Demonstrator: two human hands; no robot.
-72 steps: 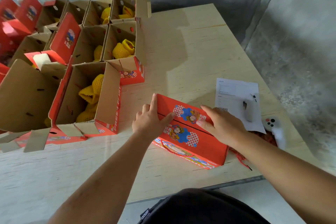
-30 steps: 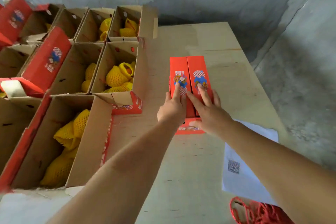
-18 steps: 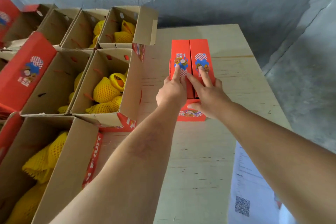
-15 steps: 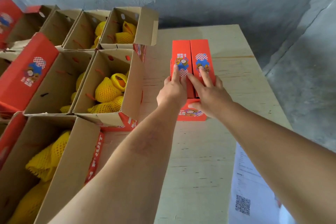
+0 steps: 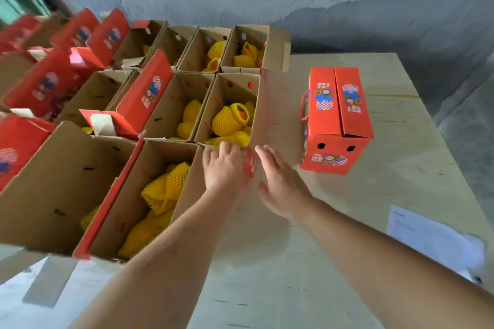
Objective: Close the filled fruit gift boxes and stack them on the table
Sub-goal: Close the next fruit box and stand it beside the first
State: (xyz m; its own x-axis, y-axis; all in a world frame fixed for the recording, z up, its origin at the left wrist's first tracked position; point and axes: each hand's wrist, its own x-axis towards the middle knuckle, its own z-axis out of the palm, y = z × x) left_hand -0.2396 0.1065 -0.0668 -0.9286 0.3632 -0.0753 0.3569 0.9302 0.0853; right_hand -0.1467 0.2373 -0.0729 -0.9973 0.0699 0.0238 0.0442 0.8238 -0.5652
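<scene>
red closed box [image 5: 337, 117] with blue-and-checked cartoon prints, yellow netted fruit [image 5: 230, 121], seemingly plain brown box interiors [image 5: 64, 184]

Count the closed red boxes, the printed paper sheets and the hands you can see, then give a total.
Closed red box: 1
Printed paper sheet: 1
Hands: 2, left hand and right hand
Total: 4

A closed red gift box [image 5: 335, 120] stands upright on the table beside open fruit-filled boxes [image 5: 227, 112].
</scene>
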